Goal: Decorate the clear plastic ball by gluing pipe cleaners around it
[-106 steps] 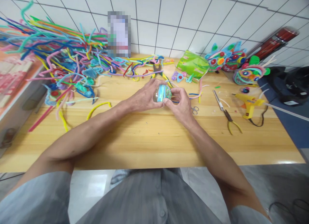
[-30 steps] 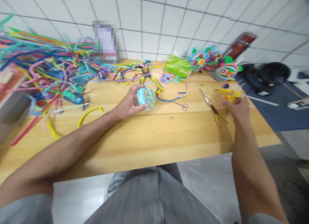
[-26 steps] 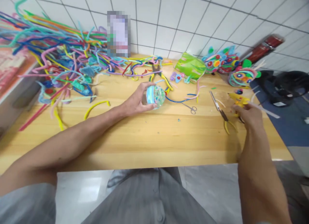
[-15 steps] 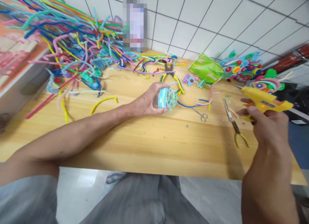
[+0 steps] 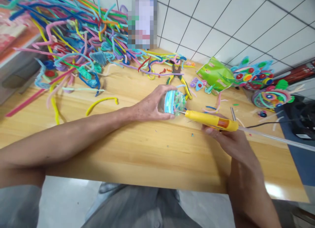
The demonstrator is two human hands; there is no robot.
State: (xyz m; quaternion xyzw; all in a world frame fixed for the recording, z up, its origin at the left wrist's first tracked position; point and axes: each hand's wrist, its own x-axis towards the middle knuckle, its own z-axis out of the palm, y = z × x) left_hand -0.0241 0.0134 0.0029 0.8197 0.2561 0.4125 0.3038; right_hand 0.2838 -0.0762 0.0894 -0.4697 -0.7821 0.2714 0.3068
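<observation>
My left hand (image 5: 156, 105) is wrapped round a small clear jar (image 5: 180, 101), tipped on its side above the wooden table. A blue band (image 5: 169, 102) circles the jar, and green and other coloured bits show at its right end. My right hand (image 5: 227, 139) grips a yellow hot glue gun (image 5: 209, 119) with a clear glue stick (image 5: 275, 138) sticking out of its back. The gun's metal nozzle (image 5: 181, 112) points left, at the lower edge of the jar; whether it touches cannot be made out.
Tangled pipe cleaners (image 5: 81, 34) fill the back left. Yellow-handled pliers (image 5: 178, 77), a green packet (image 5: 215, 75) and decorated animal-face jars (image 5: 272, 95) line the back. A bent yellow pipe cleaner (image 5: 100, 103) lies left of the jar. The gun's black cord (image 5: 268, 123) runs right.
My right hand left the jar, picked up the glue gun from the table's right side and brought it left to the jar. My left hand kept hold of the jar throughout.
</observation>
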